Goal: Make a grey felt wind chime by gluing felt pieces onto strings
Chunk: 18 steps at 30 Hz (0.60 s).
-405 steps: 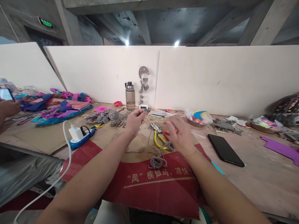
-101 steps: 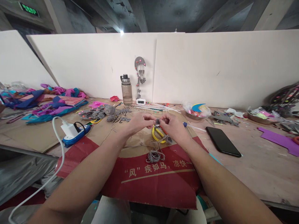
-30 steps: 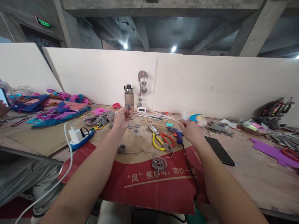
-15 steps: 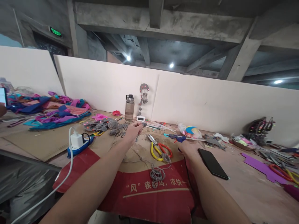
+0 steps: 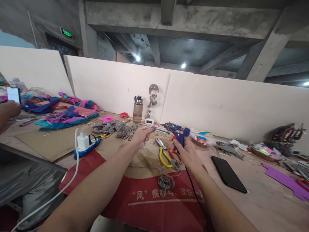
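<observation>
My right hand (image 5: 188, 154) is wrapped round the handle of a blue hot glue gun (image 5: 181, 132), raised above the table. A long glue stick runs out of its back, and its nozzle points left toward my left hand. In my left hand (image 5: 141, 136), thumb and fingers pinch a small grey piece (image 5: 154, 128), perhaps felt or yarn. Below and between the hands lie scissors (image 5: 165, 158) with one yellow and one red handle. A loose tangle of grey yarn (image 5: 166, 181) rests nearer to me on the red-printed cardboard (image 5: 154, 212).
A water bottle (image 5: 137, 111), a small clock (image 5: 149, 121) and a grey hanging ornament (image 5: 154, 91) are by the white partition. A black phone (image 5: 228, 174) lies right; a power strip (image 5: 87, 148) stands left. Another person's hand (image 5: 9, 111) holds a phone at far left.
My right hand has lifted the glue gun and brought it up and left, closer to the grey piece. My left hand keeps its pinch. The view has shifted slightly.
</observation>
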Motion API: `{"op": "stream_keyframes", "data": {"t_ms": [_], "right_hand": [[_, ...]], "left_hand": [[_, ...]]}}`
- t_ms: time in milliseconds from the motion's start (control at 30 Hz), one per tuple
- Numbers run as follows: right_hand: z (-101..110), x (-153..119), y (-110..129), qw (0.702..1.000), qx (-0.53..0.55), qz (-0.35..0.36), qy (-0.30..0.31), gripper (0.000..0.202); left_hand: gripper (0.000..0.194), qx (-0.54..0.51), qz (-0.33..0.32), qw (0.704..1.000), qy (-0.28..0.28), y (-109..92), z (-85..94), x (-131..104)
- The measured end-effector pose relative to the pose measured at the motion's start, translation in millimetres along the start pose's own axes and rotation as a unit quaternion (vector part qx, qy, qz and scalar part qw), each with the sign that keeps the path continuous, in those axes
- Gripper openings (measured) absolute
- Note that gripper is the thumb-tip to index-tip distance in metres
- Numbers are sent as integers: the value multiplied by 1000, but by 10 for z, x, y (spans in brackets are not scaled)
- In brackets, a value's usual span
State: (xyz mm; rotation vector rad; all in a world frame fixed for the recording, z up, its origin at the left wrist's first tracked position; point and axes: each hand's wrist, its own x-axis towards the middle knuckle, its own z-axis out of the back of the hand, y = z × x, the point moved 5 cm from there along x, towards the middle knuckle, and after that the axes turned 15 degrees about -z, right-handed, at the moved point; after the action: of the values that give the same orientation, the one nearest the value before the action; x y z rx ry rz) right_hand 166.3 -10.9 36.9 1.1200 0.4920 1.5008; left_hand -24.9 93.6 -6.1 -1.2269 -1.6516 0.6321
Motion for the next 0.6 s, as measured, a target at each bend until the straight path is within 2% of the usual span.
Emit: {"op": "stream_keyframes", "data": {"t_ms": [100, 267, 367, 600], "right_hand": [[-26, -36, 38, 999, -45, -11, 20, 27], [-28, -28, 69, 992, -125, 15, -19, 27], [-63, -20, 53, 990, -129, 49, -22, 32], [-112, 13, -45, 991, -128, 43, -5, 38]], "left_hand": [[37, 7, 3, 1000, 3, -22, -13, -17], [39, 5, 8, 1000, 12, 5, -23, -9], [40, 3, 6, 1000, 10, 15, -27, -6], [41, 16, 1, 1000, 18, -48, -87, -44]]}}
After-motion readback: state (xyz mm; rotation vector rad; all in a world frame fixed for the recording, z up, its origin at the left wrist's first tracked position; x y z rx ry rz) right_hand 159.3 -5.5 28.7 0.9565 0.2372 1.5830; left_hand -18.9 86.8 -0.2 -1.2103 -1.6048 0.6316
